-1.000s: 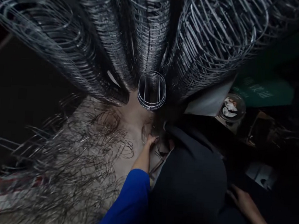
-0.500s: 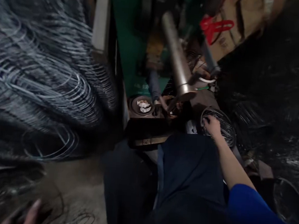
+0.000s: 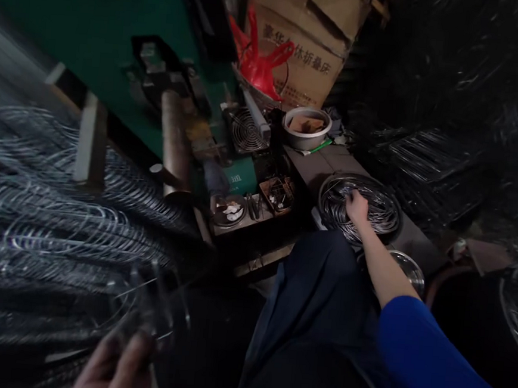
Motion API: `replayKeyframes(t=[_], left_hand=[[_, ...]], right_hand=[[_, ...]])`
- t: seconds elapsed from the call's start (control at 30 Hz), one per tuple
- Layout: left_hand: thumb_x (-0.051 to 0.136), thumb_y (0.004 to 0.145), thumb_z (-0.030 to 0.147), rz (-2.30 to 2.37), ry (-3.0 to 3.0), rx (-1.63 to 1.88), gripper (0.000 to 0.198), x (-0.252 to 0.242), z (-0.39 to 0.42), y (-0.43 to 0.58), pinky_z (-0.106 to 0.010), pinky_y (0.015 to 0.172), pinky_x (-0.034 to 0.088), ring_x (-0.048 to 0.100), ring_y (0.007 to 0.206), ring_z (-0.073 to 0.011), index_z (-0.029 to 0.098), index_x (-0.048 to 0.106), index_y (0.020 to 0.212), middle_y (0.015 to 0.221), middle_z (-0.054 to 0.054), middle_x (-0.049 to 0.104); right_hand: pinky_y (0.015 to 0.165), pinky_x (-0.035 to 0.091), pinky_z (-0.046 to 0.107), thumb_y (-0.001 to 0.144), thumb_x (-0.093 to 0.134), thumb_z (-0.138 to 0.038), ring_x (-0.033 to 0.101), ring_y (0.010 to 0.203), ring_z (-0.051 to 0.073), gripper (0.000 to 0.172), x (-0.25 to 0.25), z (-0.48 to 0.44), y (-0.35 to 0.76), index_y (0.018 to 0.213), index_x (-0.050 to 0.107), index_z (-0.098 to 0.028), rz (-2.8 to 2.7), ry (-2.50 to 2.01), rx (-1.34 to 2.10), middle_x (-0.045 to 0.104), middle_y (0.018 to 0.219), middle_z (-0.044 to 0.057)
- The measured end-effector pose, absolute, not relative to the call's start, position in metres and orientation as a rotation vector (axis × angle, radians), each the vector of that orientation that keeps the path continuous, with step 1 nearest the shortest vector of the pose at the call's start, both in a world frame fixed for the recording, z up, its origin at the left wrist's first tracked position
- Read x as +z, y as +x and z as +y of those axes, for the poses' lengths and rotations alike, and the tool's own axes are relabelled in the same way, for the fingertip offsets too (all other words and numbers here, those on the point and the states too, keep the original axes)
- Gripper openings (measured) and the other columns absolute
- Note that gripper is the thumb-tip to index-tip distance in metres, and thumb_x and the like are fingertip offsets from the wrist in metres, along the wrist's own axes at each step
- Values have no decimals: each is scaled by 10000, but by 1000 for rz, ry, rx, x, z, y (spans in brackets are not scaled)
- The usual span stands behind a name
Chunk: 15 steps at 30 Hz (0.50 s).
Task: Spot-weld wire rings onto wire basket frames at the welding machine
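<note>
Big stacks of wire rings (image 3: 72,227) are on the left. A brown box (image 3: 294,29) stands at the back. A round heap of shiny wire (image 3: 383,210) sits on the grey bench (image 3: 329,159). The left hand (image 3: 117,365) pinches some blurry bent wire (image 3: 154,305). The right hand (image 3: 357,208) touches the heap; I can't tell if it pinches any.

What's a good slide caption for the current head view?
Right hand on heaped metal wire loops, left hand holding motion-blurred wire pieces, green machine ahead.
</note>
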<state>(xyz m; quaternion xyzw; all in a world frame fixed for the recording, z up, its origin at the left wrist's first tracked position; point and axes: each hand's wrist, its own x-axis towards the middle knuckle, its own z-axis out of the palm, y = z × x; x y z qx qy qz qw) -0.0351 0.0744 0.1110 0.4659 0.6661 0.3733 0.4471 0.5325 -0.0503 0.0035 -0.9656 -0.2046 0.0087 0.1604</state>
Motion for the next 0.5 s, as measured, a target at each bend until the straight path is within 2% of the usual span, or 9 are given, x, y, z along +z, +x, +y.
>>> replayKeyframes(t=[0.13,0.23,0.3,0.37,0.5], left_hand=[[888,551,409,1331,915,886,509,81,66,21,-212,481,520,595,517,-110,257,728,1009,707,58,695],[893,593,389,1166,920,894,539,64,66,48,-183,492,493,567,514,-77,199,708,1062,697,52,656],[883,617,406,1117,938,914,543,57,67,59,-177,465,464,546,492,-68,181,695,1075,679,57,626],[868,645,421,1076,958,929,546,55,69,64,-177,450,446,542,486,-64,169,683,1093,712,47,625],[840,698,429,1004,974,959,554,55,70,67,-194,468,467,557,515,-67,171,660,1155,810,17,643]], right_hand=[[836,471,308,949,521,-457,608,889,202,319,54,-62,511,1043,624,-171,-650,-2050,-141,681,965,85],[723,475,272,820,701,-539,573,765,154,445,89,-59,476,1096,618,-201,-715,-1597,165,635,860,13],[636,444,250,747,777,-545,541,686,131,551,104,-51,450,1145,621,-197,-752,-1472,464,600,777,-16],[572,395,237,736,781,-564,490,613,109,557,110,-40,427,1114,649,-177,-759,-1433,646,560,706,-32],[540,346,234,804,695,-607,422,579,96,491,106,-27,386,1039,680,-176,-780,-1432,684,508,672,-42]])
